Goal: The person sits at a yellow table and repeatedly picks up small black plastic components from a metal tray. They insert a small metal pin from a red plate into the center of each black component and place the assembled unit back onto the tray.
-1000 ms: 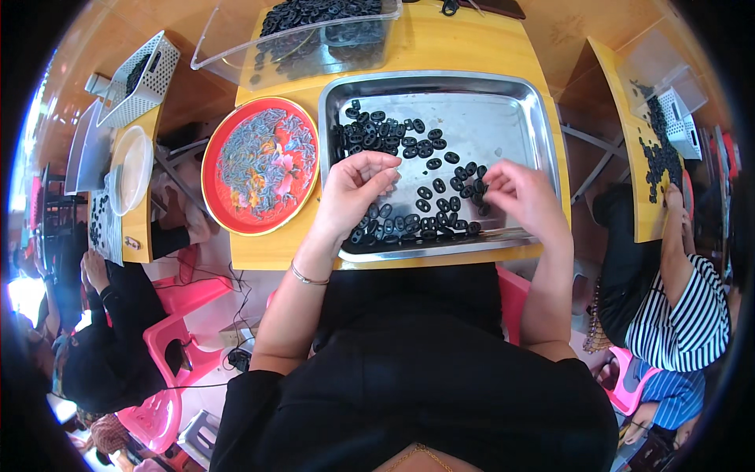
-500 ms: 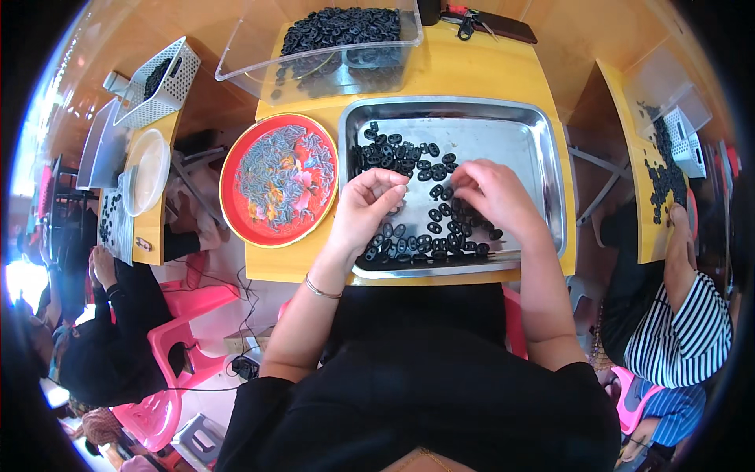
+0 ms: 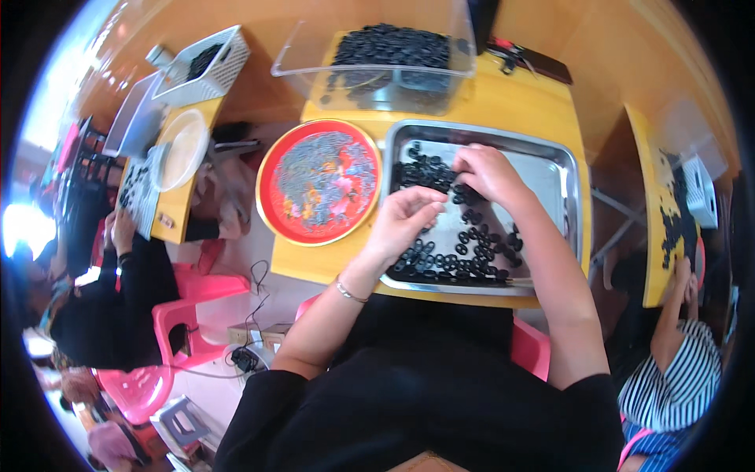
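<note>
Yellow table's (image 3: 519, 98) tray (image 3: 557, 185) has black pieces (image 3: 481, 253); whether left grip (image 3: 399, 223) or right grip (image 3: 491, 175) grasps anything, unclear.

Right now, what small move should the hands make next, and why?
Perhaps the right hand should pinch one of the black pieces: it is curled right by the clustered ones in the metal tray, and the left hand is close by. What either hand holds is unclear.

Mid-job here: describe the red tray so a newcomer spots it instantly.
Start at the central yellow table. On its left side, beside the rectangular metal tray and lower in view than the clear plastic bin, sits the round red tray. Gold edging, floral print and small grey pieces set it apart from both.
</note>
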Action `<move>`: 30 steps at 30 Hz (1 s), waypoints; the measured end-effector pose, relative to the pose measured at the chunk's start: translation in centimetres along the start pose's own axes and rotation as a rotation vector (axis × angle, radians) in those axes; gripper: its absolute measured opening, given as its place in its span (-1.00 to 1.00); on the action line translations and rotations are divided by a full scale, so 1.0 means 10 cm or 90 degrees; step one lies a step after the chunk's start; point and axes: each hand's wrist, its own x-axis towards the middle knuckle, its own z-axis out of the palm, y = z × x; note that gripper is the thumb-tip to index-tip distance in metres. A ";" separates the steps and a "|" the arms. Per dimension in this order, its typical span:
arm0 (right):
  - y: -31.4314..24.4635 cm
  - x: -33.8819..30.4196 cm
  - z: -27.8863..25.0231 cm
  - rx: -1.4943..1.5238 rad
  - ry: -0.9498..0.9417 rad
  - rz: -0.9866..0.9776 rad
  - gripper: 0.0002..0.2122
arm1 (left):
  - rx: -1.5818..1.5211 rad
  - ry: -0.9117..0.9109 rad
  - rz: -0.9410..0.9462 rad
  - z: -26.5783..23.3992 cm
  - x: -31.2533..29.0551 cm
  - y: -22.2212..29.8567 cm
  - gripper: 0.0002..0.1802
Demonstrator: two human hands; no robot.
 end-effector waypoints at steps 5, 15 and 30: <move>-0.14 -0.27 -0.05 0.018 -0.054 0.034 -0.78 | 0.029 -0.025 0.016 0.00 0.03 -0.05 -0.86; -0.73 -0.79 -0.18 0.447 0.082 0.207 -0.96 | 0.005 -0.060 0.026 -0.07 0.00 -0.10 -0.86; -0.71 -0.88 0.20 0.524 0.245 0.226 -0.83 | 0.006 -0.070 0.053 -0.04 0.01 -0.10 -0.88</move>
